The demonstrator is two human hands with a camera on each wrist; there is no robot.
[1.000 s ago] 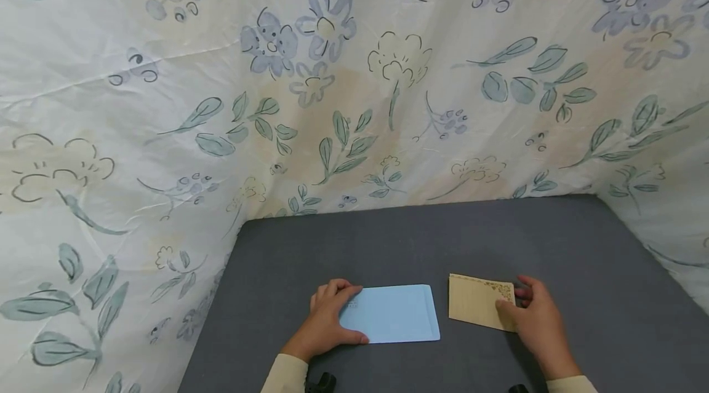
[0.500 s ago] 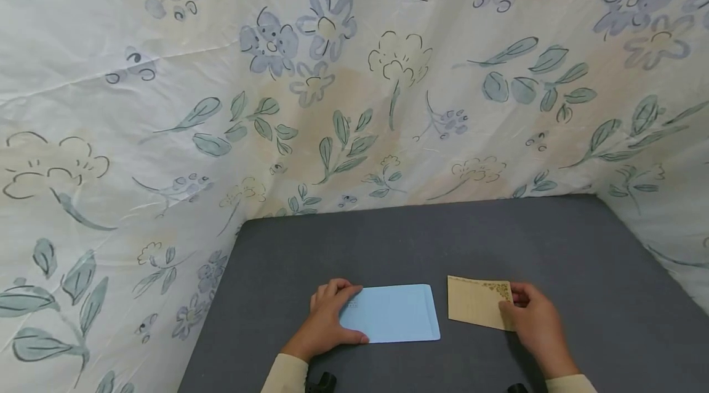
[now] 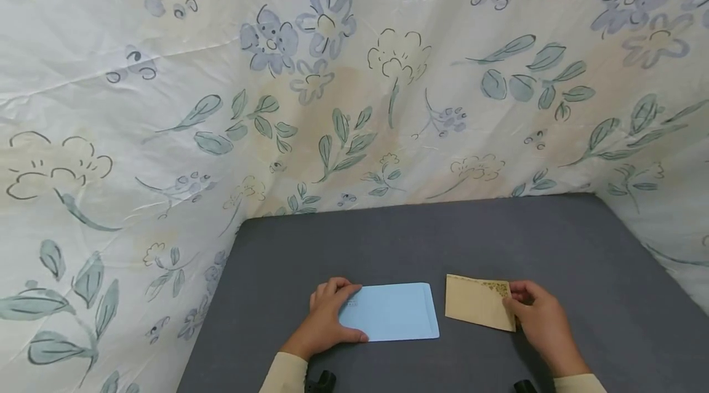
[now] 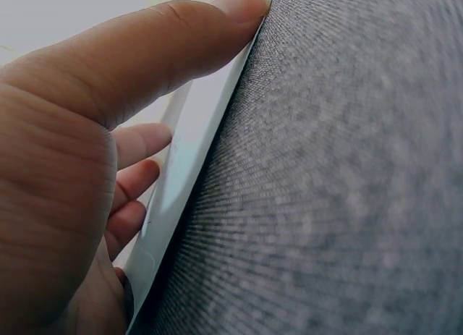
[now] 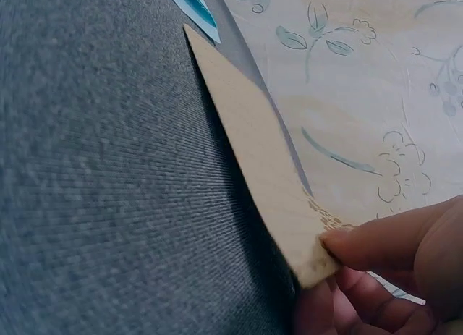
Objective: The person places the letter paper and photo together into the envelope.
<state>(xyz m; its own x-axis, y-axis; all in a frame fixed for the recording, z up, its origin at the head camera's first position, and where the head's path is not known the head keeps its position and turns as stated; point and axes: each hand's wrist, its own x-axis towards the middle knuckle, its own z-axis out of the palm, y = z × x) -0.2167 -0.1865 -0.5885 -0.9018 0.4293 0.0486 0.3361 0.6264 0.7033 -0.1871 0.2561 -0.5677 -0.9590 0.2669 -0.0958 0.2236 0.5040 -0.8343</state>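
In the head view a pale blue envelope (image 3: 393,312) lies on the grey table, its flap-like strip at the right end. My left hand (image 3: 328,318) holds its left end, thumb at the near edge and fingers at the far edge. The left wrist view shows that thumb (image 4: 181,42) lying over the envelope's pale edge (image 4: 189,140). To the right is a tan paper card (image 3: 476,302) with a brown ornamental corner. My right hand (image 3: 540,321) pinches its right end between thumb and fingers. In the right wrist view the card (image 5: 249,132) slants low over the cloth.
The grey cloth-covered table (image 3: 410,245) spreads behind and around both hands. A floral curtain (image 3: 343,85) rises at its back and sides. Black wrist devices show at the bottom edge, one by the left wrist (image 3: 322,382).
My right hand has closed up on the card's right end, its thumb sliding toward the edge, and the card has shifted slightly left. The left hand and envelope have barely moved.
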